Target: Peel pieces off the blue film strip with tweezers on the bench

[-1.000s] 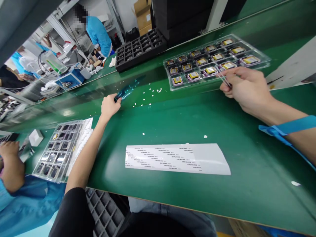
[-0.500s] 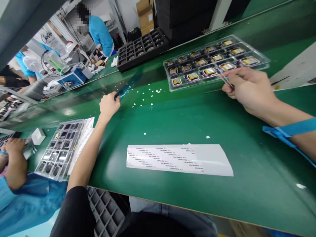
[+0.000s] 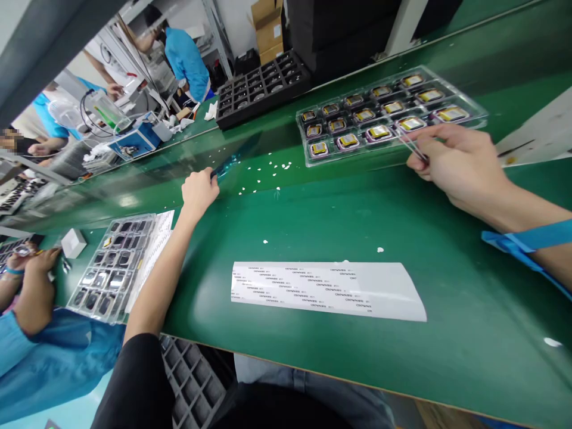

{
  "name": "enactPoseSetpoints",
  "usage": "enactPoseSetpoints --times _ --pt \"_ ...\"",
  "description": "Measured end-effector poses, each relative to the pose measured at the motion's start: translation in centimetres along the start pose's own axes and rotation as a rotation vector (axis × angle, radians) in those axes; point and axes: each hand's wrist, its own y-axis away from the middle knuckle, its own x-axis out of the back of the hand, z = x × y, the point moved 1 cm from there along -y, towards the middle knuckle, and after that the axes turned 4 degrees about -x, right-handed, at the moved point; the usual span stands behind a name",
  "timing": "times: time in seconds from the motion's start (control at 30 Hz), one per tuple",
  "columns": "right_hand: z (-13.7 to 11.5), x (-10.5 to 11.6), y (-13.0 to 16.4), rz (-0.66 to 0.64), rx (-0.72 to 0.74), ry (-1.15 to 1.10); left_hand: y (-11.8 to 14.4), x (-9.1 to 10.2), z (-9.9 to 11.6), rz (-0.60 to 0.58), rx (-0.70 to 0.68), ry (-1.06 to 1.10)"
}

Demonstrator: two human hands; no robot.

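My right hand [image 3: 456, 164] is closed around thin metal tweezers [image 3: 413, 146], whose tips reach the front edge of a clear plastic tray [image 3: 384, 152]. In the tray's pockets sit several small electronic modules [image 3: 348, 140] with yellow-edged silver tops. My left hand [image 3: 199, 189] is closed at the far left, over the green surface, around a small dark thing [image 3: 213, 175] mostly hidden by the fingers. Beyond it lies a bluish, see-through patch that I cannot make out. A white sheet of printed adhesive backing [image 3: 313, 292] lies between my arms.
Small white scraps [image 3: 274, 174] dot the green table [image 3: 447, 357]. A black compartment tray [image 3: 263, 89] stands at the back. To the left are another clear tray [image 3: 111, 268], a small white box [image 3: 73, 243] and a co-worker's hands [image 3: 40, 265]. A blue strap [image 3: 527, 241] circles my right wrist.
The view has shifted slightly, and my right hand sits a little farther right with the tweezers. My left hand stays almost in place. The co-worker's hands at left have moved.
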Motion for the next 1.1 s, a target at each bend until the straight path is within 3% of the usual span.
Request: enactPoseSetpoints --times 0.2,0.37,0.5,0.67,0.8,0.9,1.03,1.1 --pt "0.3 0.1 -0.2 0.0 0.019 0.021 -0.5 0.7 -0.1 0.125 0.003 0.045" --pt "0.2 0.0 0.0 0.007 0.009 0.041 -0.2 0.3 -0.2 -0.016 0.013 -0.02" --pt "0.0 0.0 0.1 0.012 0.001 0.046 0.0 0.8 -0.1 0.051 0.033 -0.013" --pt "0.1 0.0 0.1 0.01 0.011 0.034 0.6 1.6 0.9 -0.082 0.028 -0.05" --pt "0.3 0.0 0.0 0.014 0.022 0.03 1.1 2.5 1.9 0.044 0.056 -0.012" --pt "0.2 0.0 0.0 0.011 0.018 0.034 1.1 2.5 2.1 0.064 0.045 0.024" --pt "0.0 -0.1 0.2 0.015 0.013 0.045 0.8 2.4 1.9 0.116 -0.036 0.12" --pt "-0.1 -0.1 0.3 0.016 0.019 0.048 1.0 2.7 2.1 0.083 -0.113 0.222"
